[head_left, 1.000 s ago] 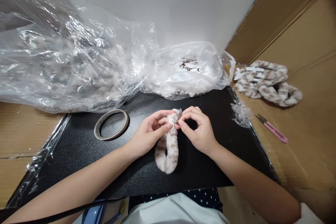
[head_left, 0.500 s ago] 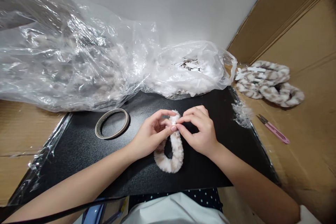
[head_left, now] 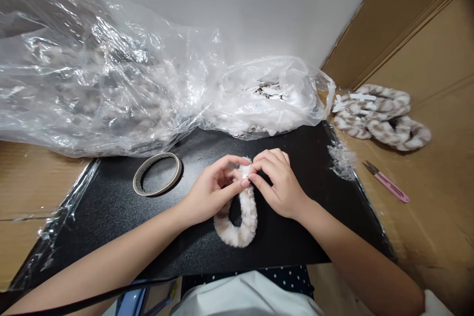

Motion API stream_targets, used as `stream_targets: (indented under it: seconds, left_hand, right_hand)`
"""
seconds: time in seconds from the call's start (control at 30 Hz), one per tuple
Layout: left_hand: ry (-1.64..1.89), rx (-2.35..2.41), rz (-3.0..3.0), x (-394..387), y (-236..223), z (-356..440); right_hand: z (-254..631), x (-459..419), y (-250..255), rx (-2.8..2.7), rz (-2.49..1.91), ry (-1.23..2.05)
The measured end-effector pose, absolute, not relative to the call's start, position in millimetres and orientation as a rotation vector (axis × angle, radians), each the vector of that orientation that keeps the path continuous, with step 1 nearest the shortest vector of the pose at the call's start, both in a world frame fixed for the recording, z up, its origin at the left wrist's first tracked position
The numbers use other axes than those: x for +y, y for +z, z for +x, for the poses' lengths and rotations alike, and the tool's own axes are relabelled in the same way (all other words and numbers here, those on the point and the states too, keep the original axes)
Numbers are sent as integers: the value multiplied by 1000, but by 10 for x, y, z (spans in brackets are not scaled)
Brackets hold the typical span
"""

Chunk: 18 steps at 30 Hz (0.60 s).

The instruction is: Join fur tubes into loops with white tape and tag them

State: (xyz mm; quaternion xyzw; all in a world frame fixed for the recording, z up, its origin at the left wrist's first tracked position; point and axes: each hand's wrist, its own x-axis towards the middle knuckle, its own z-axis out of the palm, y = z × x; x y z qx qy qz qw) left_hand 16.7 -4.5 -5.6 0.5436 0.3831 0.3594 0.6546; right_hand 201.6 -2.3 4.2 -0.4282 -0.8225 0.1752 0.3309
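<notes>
A fluffy cream-and-brown fur loop (head_left: 242, 219) lies on the black mat (head_left: 111, 207) in front of me. My left hand (head_left: 211, 192) and my right hand (head_left: 279, 187) both pinch its far end between thumb and fingertips, fingers curled and pressed together. The loop hangs open toward me, with the mat showing through its hole. A roll of tape (head_left: 157, 174) lies on the mat to the left of my left hand.
A big crumpled clear plastic bag (head_left: 85, 79) holding fur pieces fills the back left; a smaller bag (head_left: 266, 96) sits behind my hands. Finished fur loops (head_left: 381, 116) lie on cardboard at the right, with pink thread snips (head_left: 387, 181) and a tuft of fluff (head_left: 340, 160).
The fur loop has spread from a narrow flattened shape into an open ring. Both hands stayed pinching its far end and shifted only slightly.
</notes>
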Motion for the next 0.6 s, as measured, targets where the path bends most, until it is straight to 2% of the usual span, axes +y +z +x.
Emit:
stream_targets:
  seconds: [0.2,0.37,0.6]
  left_hand:
    - [777,836,1197,-25,-85,151]
    - [765,851,1157,-24,-85,138]
    - [791,865,1243,-31,-58,147]
  right_hand:
    - [2030,-3,46,-2044,-1115,646]
    - [2035,-18,45,-1734,-1059,638]
    - [1996,-46,57,-1822,-1076,655]
